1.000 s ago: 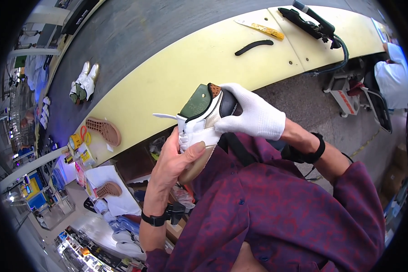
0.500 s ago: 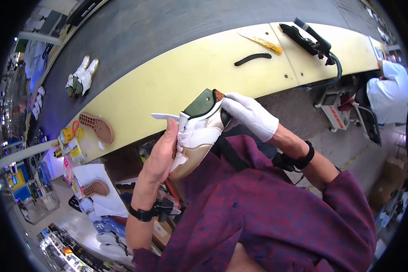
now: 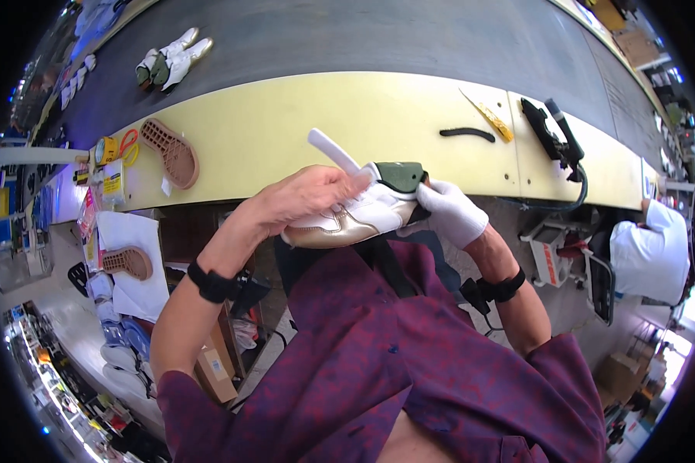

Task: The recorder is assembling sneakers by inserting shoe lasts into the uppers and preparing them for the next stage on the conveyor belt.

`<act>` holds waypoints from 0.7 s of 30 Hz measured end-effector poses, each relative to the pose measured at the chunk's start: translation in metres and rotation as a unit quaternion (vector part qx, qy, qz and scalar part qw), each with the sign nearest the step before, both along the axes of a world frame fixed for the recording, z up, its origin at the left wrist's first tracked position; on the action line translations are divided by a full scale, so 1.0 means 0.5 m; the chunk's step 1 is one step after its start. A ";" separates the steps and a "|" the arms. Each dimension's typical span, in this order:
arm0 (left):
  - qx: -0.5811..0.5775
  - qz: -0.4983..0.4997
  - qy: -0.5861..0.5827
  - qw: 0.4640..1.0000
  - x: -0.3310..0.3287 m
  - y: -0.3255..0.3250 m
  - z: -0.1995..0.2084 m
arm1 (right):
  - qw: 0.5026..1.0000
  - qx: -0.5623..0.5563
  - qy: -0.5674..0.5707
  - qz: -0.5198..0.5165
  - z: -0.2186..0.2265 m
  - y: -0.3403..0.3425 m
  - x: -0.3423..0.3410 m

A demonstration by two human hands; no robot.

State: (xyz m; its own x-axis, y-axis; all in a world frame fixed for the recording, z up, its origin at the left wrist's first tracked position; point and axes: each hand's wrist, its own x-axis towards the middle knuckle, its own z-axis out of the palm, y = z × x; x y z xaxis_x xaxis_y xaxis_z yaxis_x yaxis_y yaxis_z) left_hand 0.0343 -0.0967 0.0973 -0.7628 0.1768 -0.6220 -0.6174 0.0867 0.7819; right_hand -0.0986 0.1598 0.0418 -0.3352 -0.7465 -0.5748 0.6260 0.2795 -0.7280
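Note:
A white, gold and green shoe upper (image 3: 371,218) is held sideways in front of my body, its gold toe toward the left and its green collar toward the right. My bare left hand (image 3: 305,197) lies over the front and lacing area, its thumb and fingers closed on the shoe. A flat white strip (image 3: 332,150) sticks up past the fingers of this hand; where its lower end goes is hidden. On the right, my right hand (image 3: 457,216) in a white glove grips the dark heel end, thumb by the collar and fingers partly hidden behind the shoe.
On the yellow table (image 3: 286,108) lie a brown sole (image 3: 170,154), a yellow-handled knife (image 3: 496,122), a black strip (image 3: 468,134) and a black tool (image 3: 552,135) with a hose. More shoes (image 3: 171,59) rest on the grey belt (image 3: 363,38). A person (image 3: 650,247) sits at right.
The shoe has turned from toe pointing down toward me to lying nearly level, toe left. My left hand has moved from beside the toe to over the lacing. The whole view has rotated.

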 end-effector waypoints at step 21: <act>-0.636 0.051 0.379 0.670 0.004 0.025 -0.208 | 0.704 0.139 0.687 0.108 -0.050 -0.244 -0.184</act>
State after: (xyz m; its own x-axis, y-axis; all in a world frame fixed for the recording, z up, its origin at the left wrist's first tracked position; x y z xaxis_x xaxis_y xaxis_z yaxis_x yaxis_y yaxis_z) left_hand 0.0361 -0.0843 -0.0065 -0.9127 -0.2057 0.3530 -0.1381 0.9685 0.2071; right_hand -0.1908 0.0376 0.0167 -0.6136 -0.7882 0.0474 -0.6967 0.5121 -0.5023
